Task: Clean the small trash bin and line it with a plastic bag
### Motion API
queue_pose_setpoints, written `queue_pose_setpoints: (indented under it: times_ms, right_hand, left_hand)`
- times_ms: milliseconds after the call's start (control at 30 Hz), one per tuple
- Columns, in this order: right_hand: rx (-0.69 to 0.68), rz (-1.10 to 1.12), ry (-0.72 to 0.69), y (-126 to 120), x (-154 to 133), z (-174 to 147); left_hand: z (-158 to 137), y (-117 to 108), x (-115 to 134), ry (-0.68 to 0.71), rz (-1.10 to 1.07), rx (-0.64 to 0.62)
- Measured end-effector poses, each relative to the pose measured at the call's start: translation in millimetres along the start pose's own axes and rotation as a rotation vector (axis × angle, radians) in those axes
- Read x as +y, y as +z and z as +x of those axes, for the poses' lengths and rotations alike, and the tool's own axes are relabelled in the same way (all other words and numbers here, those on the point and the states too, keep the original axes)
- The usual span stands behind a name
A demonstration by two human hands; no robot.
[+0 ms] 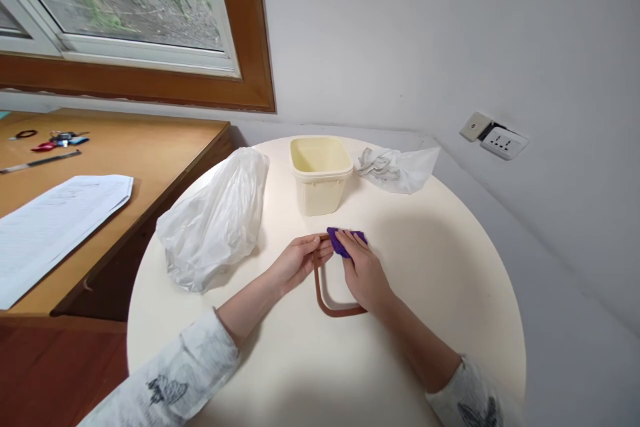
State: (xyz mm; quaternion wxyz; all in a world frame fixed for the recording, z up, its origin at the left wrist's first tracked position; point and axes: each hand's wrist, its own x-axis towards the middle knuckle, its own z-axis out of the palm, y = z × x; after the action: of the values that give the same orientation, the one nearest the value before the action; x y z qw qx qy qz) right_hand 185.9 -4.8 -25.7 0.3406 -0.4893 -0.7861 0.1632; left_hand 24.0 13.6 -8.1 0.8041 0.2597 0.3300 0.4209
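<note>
My left hand (301, 263) grips the far left corner of a brown, rounded-square frame (334, 312), thumb on top and fingers beneath. A purple cloth (336, 244) lies against the far side of the frame. Over that cloth my right hand (365, 272) is closed, pressing it to the rim with the fingers. Part of the frame's right side is hidden behind the right hand. Beyond both hands stands a cream, open-topped plastic bin (321, 195), upright.
A white plastic bag (217, 213) lies at the left of the round white table (310, 373). To the right of the bin is a clear bag (400, 169) with greyish contents. Papers (60, 227) and keys (65, 139) rest on the wooden desk (165, 140). A socket (504, 142) is on the wall.
</note>
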Motion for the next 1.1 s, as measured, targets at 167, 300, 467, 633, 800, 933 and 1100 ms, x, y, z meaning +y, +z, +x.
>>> queue_pose_setpoints:
  times_ms: [167, 300, 467, 633, 800, 933, 1100]
  right_hand:
    - [-0.043, 0.036, -0.095, 5, -15, 1]
    - [-0.142, 0.110, -0.171, 4, -27, -2]
    - [-0.272, 0.184, -0.218, -2, -38, -4]
    - [-0.322, 0.243, -0.216, -10, -41, -6]
    - [-0.395, 0.320, -0.239, -14, -41, -9]
    - [-0.471, 0.345, -0.245, -17, -43, -10]
    - [-0.564, 0.335, -0.228, -22, -45, -10]
  left_hand:
    - [-1, 3, 0, -0.064, -0.141, 0.073]
    - [-3, 4, 6, -0.122, -0.159, 0.075]
    - [-5, 3, 9, -0.114, -0.067, 0.017]
    - [-2, 0, 7, -0.038, 0.029, 0.105]
    - [0, -5, 9, 0.006, -0.003, 0.181]
    - [2, -10, 10, 0.054, 0.002, 0.137]
    - [5, -14, 11, 0.053, 0.033, 0.105]
